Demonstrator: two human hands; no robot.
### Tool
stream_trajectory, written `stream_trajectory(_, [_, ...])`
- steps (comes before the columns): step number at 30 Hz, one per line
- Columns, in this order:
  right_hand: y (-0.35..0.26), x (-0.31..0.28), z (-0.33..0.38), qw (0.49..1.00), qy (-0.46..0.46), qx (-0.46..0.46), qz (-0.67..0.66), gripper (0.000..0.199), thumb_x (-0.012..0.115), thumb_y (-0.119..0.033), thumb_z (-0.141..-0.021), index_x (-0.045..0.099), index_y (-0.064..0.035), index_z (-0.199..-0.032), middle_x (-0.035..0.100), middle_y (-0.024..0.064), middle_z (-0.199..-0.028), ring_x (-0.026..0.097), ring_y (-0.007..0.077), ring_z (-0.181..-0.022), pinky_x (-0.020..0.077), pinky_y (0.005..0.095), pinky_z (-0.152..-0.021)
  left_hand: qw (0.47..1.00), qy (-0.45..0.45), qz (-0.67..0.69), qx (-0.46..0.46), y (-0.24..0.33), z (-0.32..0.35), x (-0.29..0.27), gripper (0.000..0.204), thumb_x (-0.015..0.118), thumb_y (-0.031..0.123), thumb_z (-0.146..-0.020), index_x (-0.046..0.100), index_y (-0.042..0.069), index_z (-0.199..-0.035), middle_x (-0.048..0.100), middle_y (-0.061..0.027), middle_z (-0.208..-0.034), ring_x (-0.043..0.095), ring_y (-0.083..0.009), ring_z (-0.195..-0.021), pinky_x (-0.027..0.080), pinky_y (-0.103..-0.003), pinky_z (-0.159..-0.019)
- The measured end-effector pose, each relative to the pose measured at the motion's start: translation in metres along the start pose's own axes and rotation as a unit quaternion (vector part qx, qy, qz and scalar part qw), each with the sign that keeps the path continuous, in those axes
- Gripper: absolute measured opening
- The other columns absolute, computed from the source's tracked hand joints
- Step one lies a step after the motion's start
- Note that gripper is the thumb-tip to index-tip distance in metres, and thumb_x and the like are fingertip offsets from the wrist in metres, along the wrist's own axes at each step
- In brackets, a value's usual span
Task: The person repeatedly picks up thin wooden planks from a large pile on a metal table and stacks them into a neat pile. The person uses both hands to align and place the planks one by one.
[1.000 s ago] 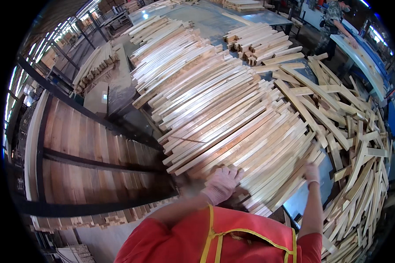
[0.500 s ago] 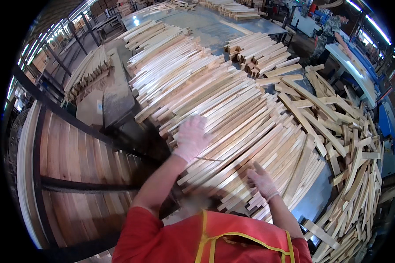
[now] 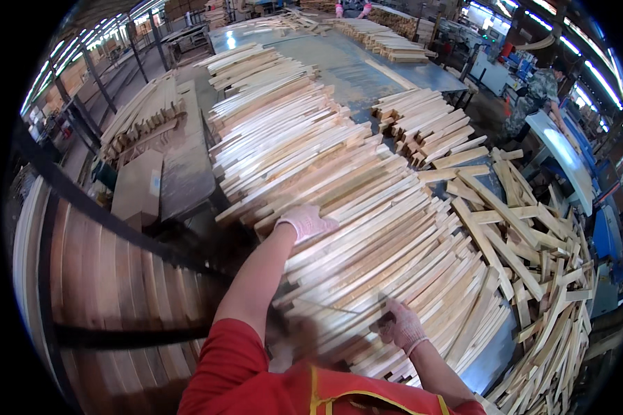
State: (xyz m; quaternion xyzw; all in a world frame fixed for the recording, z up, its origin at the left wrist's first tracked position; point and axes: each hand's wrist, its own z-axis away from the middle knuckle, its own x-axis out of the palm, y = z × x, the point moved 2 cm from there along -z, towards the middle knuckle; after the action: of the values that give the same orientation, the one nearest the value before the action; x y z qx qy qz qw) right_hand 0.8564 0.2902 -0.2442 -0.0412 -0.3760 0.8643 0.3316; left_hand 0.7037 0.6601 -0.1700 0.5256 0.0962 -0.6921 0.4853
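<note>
Tube lights glow far left and right. Glare whitens the strips; the near-left rack looks blurred and bent.

- Long pale wooden strips lie side by side on a flat grey metal table.
- Right of them heap loose, narrow pale wooden slats.
- Behind these sits a low pale wooden stack.
- Left of the strips, flat brown wooden boards sit behind long black bars.

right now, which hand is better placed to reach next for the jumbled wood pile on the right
Likely the right. The right hand is nearer the jumbled pile; the left hand is by the left ends of the laid-out strips, which stretch between it and the pile.
</note>
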Motion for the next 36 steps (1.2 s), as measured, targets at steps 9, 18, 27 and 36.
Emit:
stream_trajectory(9, [-0.032,0.031,0.015,0.985,0.066,-0.084,0.136,0.027,0.078,-0.023,-0.093,0.07,-0.0015,-0.107,0.069,0.0112,-0.1,0.07,0.0244,-0.09,0.0616,0.0435,-0.07,0.981,-0.061,0.129,0.135,-0.024,-0.049,0.009,0.1,0.077,0.061,-0.087,0.048,-0.007,-0.154,0.063,-0.0289,-0.143,0.061,-0.0379,-0.134,0.047,-0.042,-0.114])
stream_trajectory(18, [-0.03,0.05,0.003,0.994,0.106,-0.012,0.002,0.03,0.074,-0.011,-0.092,0.063,0.0,-0.117,0.07,0.0099,-0.104,0.069,0.0223,-0.087,0.0606,0.0384,-0.071,0.923,-0.15,0.33,0.128,-0.056,-0.047,-0.004,0.112,0.091,0.034,-0.08,0.028,-0.007,-0.164,0.057,-0.0285,-0.151,0.058,-0.0331,-0.138,0.046,-0.036,-0.116])
stream_trajectory(27, [-0.247,0.192,-0.089,0.966,-0.029,-0.155,0.204,0.054,0.078,-0.029,-0.094,0.06,0.005,-0.132,0.073,0.0114,-0.112,0.07,0.0189,-0.094,0.0594,0.033,-0.082,0.918,0.042,0.379,0.108,-0.14,-0.042,-0.204,0.09,0.08,0.03,-0.095,0.033,-0.004,-0.163,0.065,-0.0192,-0.144,0.069,-0.0228,-0.115,0.052,-0.037,-0.108])
stream_trajectory(36, [-0.284,0.312,-0.252,0.897,-0.058,-0.326,0.292,0.078,0.074,-0.027,-0.095,0.042,0.006,-0.158,0.066,0.0206,-0.137,0.062,0.0288,-0.128,0.0469,0.0371,-0.113,0.958,0.219,0.105,-0.156,-0.292,-0.164,-0.24,0.096,0.064,0.072,-0.088,0.063,-0.012,-0.136,0.067,-0.0337,-0.133,0.064,-0.0432,-0.129,0.046,-0.046,-0.112])
